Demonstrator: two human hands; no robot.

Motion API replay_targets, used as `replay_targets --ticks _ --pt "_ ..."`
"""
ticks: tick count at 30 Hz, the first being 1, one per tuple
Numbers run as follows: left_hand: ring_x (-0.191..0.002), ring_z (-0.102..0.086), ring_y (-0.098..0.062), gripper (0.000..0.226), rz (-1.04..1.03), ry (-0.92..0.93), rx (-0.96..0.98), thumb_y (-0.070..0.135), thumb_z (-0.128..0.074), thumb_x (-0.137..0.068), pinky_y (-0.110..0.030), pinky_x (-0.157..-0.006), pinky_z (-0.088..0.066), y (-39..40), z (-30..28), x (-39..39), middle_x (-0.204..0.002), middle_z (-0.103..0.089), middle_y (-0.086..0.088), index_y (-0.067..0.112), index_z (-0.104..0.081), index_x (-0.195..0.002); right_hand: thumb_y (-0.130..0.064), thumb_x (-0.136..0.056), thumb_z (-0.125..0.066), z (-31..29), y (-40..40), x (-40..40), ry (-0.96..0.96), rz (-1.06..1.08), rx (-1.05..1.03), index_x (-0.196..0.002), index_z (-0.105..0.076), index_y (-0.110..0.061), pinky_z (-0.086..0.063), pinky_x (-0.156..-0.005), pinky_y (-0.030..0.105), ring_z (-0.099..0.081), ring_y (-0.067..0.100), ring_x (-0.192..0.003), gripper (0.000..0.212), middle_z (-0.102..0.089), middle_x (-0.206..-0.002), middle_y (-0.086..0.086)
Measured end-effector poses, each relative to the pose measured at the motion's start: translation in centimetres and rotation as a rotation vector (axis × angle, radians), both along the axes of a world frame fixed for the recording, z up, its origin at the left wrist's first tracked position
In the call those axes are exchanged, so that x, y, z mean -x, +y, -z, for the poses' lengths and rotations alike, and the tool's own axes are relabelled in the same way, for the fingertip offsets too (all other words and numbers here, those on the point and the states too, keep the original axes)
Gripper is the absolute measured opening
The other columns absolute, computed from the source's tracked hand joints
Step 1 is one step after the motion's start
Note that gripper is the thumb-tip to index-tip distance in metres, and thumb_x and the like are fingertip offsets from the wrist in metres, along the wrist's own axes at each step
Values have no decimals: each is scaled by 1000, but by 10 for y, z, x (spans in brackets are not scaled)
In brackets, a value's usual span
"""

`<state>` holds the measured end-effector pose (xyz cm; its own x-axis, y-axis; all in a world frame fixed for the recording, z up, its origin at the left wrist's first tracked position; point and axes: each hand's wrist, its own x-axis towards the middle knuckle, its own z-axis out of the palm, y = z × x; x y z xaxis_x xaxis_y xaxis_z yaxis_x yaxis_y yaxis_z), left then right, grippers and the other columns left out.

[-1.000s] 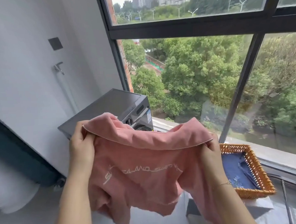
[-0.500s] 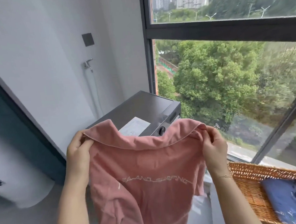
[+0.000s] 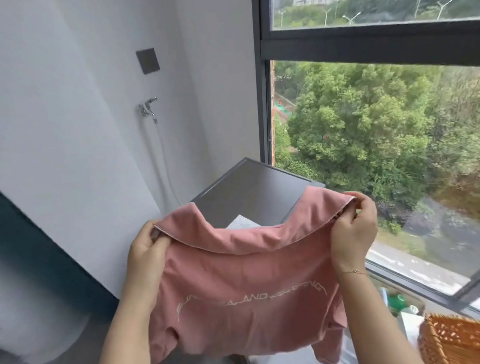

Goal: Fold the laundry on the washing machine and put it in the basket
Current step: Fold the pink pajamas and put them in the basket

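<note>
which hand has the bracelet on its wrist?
The right hand, pinching the pink shirt's right top corner, has a thin chain at the wrist. The left hand has a bare wrist.

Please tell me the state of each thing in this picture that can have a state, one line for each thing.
Pink shirt: unfolded, held up in the air, its printed side toward the camera.
Left hand: grips the shirt's top edge.
Right hand: pinches the shirt's other top corner.
Washing machine: lid shut, a pale sheet on it.
Wicker basket: only a corner shows, contents unclear.
Wall tap: hose attached.
</note>
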<state>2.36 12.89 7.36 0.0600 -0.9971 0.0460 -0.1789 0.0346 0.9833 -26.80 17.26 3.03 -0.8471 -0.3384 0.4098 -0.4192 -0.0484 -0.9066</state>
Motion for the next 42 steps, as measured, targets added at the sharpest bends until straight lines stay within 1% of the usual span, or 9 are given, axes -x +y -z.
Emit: replay_targets --ticks 8,16,22,25,30,33,35,39,42 --pt "-80 -61 -21 21 -42 68 -76 32 -60 -78 -39 -77 -44 -145 1 37 -81 -67 -3 13 -62 -87 0 -96 -41 -15 -177 29 -18 -20 -28 -103 -61 -1 -27 -76 10 -53 24 -97 21 -58 -109 17" --pt "-88 -62 -20 14 -192 296 -179 13 -56 -91 -33 -80 -49 -246 12 26 -96 -68 -7 10 -66 -101 -4 -98 -38 -36 -336 -1 -41 -133 -70 -107 -59 2 -27 -79 11 -52 21 -99 23 -56 -112 16" --pt "-91 -62 -22 9 -119 299 -315 15 -57 -92 -40 -89 -49 -338 64 -17 -99 -68 -9 17 -66 -91 -4 -96 -42 -8 -425 -45 18 -169 -198 -100 -62 0 -28 -80 16 -53 26 -99 21 -57 -108 17" --pt "-90 -59 -20 14 -81 345 -441 13 -54 -94 -33 -79 -48 -379 100 -32 -102 -64 -9 17 -58 -107 1 -92 -43 20 -454 -62 19 -197 -344 -105 -65 -2 -35 -89 22 -55 26 -104 25 -55 -113 16" --pt "-116 -56 -29 72 85 214 -732 11 -64 -87 -45 -103 -43 -416 173 -56 -127 -53 -10 21 -24 -147 3 -86 -51 90 -441 -101 -8 -341 -779 -130 -55 -6 -25 -113 32 -35 28 -135 44 -42 -142 15" --pt "-114 -58 -32 89 205 28 -829 15 -76 -66 -44 -100 -46 -408 208 -63 -129 -54 -17 6 -32 -143 0 -86 -52 123 -386 -138 -25 -222 -733 -121 -63 -11 -22 -113 26 -30 26 -139 38 -46 -139 8" --pt "-108 -61 -32 78 250 -72 -859 19 -78 -66 -40 -95 -48 -397 226 -69 -125 -58 -18 3 -42 -132 8 -78 -50 143 -340 -163 -60 -176 -748 -120 -65 -13 -23 -107 20 -34 22 -137 49 -44 -141 6" --pt "-91 -66 -28 79 307 -233 -741 43 -81 -40 -46 -89 -52 -396 245 -79 -103 -67 -9 8 -57 -107 8 -75 -60 187 -267 -200 -63 -19 -862 -119 -67 -20 -21 -116 41 -28 30 -141 53 -39 -148 11" --pt "-92 -59 -25 60 303 -268 -607 20 -86 -61 -37 -88 -47 -396 232 -66 -95 -59 -3 6 -51 -108 -21 -88 -58 209 -233 -220 -4 109 -1002 -134 -55 -23 -10 -116 41 -23 27 -144 46 -31 -153 10"
